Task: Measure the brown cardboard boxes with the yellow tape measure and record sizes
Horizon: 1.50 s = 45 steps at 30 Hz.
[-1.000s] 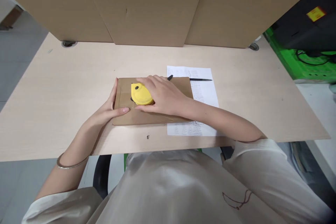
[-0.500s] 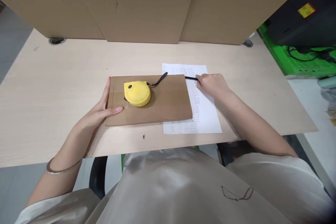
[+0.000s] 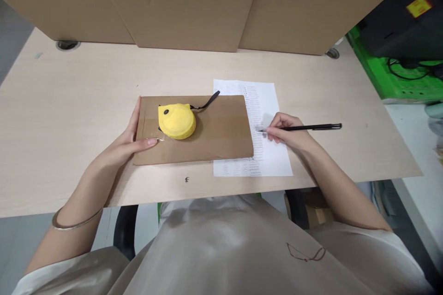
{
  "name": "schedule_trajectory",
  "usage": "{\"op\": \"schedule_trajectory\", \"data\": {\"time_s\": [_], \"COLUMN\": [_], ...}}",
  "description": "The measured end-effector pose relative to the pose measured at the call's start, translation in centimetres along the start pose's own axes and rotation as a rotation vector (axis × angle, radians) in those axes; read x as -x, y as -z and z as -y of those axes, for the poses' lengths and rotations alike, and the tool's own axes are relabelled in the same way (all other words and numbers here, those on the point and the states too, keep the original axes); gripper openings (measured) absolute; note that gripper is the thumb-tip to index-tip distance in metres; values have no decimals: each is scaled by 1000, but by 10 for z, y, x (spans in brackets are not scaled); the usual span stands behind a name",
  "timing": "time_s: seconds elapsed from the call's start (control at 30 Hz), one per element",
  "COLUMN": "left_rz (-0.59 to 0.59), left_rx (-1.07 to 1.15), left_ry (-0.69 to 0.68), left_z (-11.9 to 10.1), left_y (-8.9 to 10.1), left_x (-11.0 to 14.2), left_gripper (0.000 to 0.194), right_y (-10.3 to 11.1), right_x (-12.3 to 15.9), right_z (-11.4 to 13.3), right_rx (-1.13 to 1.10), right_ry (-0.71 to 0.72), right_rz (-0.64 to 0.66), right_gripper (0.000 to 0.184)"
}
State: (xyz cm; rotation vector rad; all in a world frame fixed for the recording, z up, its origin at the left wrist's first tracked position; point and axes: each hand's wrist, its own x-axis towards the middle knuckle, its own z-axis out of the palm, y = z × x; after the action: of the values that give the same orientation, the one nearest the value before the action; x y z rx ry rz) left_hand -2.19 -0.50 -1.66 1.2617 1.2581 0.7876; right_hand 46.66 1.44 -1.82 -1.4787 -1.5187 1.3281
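Note:
My left hand (image 3: 129,140) grips the left edge of a flat cardboard box (image 3: 221,124), thumb on top and fingers along the side. On the box lies a round yellow tape measure (image 3: 177,121) with a black wrist strap (image 3: 209,100). A white sheet of paper (image 3: 273,161) with rows of print or writing lies partly under the box's right end. Between the thumb and fingers of my right hand (image 3: 285,130) is a black pen (image 3: 318,127). Its tip points left, at or just above the paper, close to the box's right edge.
Tall cardboard panels (image 3: 187,4) stand along the back of the light wooden table (image 3: 86,78). Two round cable holes (image 3: 68,45) sit near its back corners. To the right are a green crate (image 3: 408,83) with black cables and a dark box with a yellow label.
My right hand has come down toward me and turned. The pen, earlier pointing left beyond the box's far corner, now has its tip at the paper and its body stretching right.

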Motion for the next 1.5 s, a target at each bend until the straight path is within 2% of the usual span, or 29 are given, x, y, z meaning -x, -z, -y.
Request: {"op": "schedule_trajectory", "data": {"time_s": [0.1,0.23,0.33,0.57,0.77,0.97,1.23,1.5], "left_rz": [-7,-14,-12,-5,-13,-23,-14,18], "left_rx": [14,27,21,-5,1,-5,-10,-48], "left_ry": [10,33,21,24,31,19,31,56], "left_z": [0,0,-3,-3,-2,-6,-5,-7], "left_y": [-1,-1,-1,-1,-1,-4,-3,0], "left_x": [1,3,5,4,5,5,5,5], "left_gripper": [136,136,133,136,131,140,141,143], "right_y": [-3,0,1,-1,-1,0,2,3], "right_x": [-1,-3,-3,-2,-2,-2,-1,-2], "right_z": [-1,-6,-6,0,0,-3,-6,-14], "right_rx": [8,31,71,82,73,61,62,81], "right_ry": [-33,-47,-34,-55,-67,-71,-72,-50], "right_rz": [24,65,56,87,105,80,99,93], "right_gripper": [56,38,33,33,34,33,31,41]}}
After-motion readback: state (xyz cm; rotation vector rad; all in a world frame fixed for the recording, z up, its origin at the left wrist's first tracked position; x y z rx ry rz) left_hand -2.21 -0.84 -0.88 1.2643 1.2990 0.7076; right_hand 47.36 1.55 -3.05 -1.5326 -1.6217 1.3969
